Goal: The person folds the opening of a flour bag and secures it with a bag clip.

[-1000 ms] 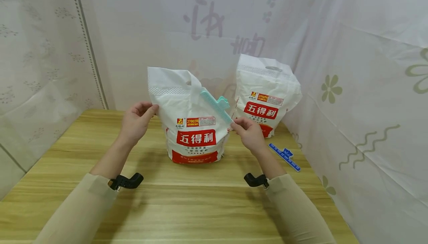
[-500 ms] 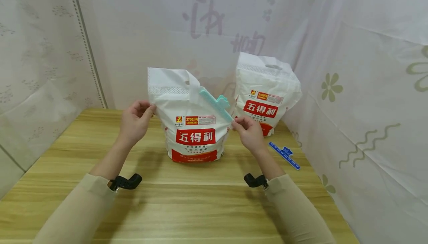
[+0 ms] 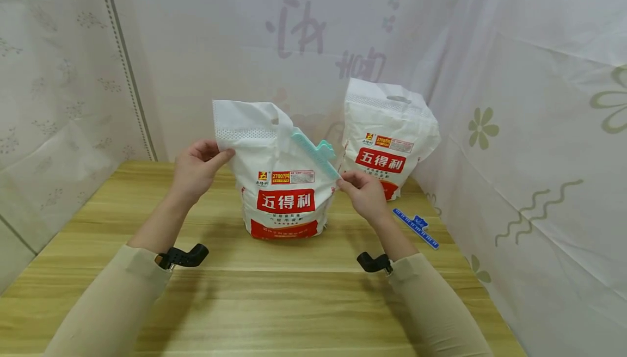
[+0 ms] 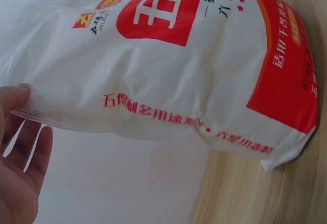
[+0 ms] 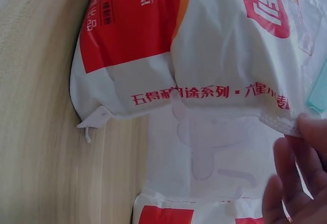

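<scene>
A white flour bag [image 3: 286,202] with red panels stands upright mid-table in the head view. A mint-green bag clip [image 3: 317,154] sits slantwise across its upper right corner. At the bag's left edge, below the perforated band, my left hand [image 3: 197,174] pinches the material, thumb in front and fingers behind, as the left wrist view also shows. My right hand [image 3: 364,196] pinches the right edge of the bag just under the clip's lower end. In the right wrist view that edge [image 5: 280,123] lies between thumb and forefinger, with the clip [image 5: 319,89] close by.
A second white flour bag [image 3: 392,128] with a cut-out handle stands behind to the right. In front of it a blue bag clip [image 3: 416,228] lies on the wooden table [image 3: 294,302]. Patterned white curtains [image 3: 196,47] hang behind and at both sides.
The left hand's grip on the bag's left edge has shifted slightly, with the thumb now further over the front. Both bags, both clips and the right hand stay nearly where they were.
</scene>
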`<state>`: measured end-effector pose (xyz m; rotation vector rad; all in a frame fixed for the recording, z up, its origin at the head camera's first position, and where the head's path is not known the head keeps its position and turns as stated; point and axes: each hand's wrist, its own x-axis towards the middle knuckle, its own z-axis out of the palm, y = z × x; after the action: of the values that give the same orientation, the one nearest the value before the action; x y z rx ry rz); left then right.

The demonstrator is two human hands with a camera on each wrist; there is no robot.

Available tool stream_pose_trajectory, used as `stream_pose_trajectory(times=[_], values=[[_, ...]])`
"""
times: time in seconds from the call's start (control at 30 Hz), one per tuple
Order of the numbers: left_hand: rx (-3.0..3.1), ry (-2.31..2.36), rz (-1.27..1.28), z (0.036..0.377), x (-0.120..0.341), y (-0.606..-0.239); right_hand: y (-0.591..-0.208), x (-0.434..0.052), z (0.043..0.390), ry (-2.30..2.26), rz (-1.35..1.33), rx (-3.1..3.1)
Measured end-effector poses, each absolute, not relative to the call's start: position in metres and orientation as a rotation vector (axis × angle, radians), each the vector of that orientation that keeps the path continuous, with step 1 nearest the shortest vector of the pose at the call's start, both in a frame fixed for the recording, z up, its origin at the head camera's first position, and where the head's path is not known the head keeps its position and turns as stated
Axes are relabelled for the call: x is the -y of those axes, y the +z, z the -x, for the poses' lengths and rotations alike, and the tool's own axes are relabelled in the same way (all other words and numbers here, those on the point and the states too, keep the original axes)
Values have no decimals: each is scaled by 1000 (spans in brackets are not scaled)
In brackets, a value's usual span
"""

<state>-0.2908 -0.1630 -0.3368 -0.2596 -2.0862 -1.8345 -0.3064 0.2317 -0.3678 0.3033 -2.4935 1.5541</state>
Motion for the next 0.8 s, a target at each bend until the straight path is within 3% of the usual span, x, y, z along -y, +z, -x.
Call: stream_pose_trajectory(times=[0.43,0.8], values=[[2207,-1885,347,290,165,-335,-368,-232,308,1620,-286,2477],[2150,-1934,267,293,162,-336,-370,-231,308,1638,-270,2464]])
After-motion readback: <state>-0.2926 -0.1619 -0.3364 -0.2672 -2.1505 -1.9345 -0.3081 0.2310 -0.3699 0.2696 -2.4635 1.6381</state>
